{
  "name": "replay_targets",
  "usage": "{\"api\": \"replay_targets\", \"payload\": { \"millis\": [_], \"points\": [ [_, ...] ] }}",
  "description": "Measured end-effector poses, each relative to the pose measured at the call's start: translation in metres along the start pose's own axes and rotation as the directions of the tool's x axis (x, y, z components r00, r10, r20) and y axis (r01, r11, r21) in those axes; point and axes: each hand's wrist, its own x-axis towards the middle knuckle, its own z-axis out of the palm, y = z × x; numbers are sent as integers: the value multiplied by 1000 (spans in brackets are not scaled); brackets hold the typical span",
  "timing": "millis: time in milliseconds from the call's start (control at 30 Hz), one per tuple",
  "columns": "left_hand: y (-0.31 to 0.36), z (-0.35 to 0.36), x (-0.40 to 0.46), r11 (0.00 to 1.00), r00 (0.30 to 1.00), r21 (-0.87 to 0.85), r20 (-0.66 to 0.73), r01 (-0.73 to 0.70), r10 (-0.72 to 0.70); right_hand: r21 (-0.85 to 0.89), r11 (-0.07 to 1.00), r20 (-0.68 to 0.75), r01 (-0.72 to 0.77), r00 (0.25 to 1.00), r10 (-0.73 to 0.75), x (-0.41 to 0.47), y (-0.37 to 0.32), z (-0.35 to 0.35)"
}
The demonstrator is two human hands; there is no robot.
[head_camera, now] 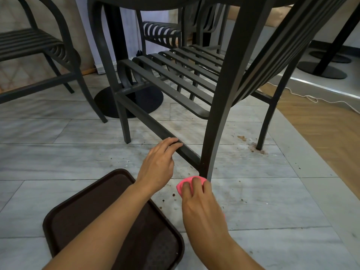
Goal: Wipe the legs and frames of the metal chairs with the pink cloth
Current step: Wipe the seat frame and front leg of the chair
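Observation:
A dark metal chair (218,106) with a slatted seat stands in front of me on the tiled floor. My left hand (158,162) rests on its low side rail (148,119), fingers curled over the bar. My right hand (200,203) holds the bunched pink cloth (182,185) against the foot of the near leg (206,168), right at the floor. The cloth is mostly hidden under my fingers.
A dark brown tray (81,215) lies on the floor under my left forearm. A second metal chair (48,55) stands at the left, another behind. A round table base (150,98) sits under the chair. Brown crumbs and stains dot the tiles. A white cable (311,98) crosses the wooden floor at right.

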Motion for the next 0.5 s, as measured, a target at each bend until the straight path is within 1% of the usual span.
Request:
{"api": "replay_targets", "payload": {
  "millis": [133,167,233,300,367,500],
  "points": [
    [7,1,1,1000,1000,-6,-9,0,0,64,997,-228,-52,971,65,6,9,-23],
    [8,1,1,1000,1000,-9,-10,-1,1,68,996,-265,-60,961,76,9,11,-25],
    [9,1,1,1000,1000,-7,-9,-5,5,14,997,-287,-75,955,75,14,13,-25],
    [8,2,0,1000,1000,-2,-9,-11,11,-83,993,-247,-86,967,63,16,13,-21],
    [7,2,-1,1000,1000,-5,-2,-15,15,-140,986,-153,-95,986,73,17,12,-16],
    [4,1,-6,1000,999,22,34,-10,10,-107,988,-17,-107,994,106,17,10,0]
  ]
}}
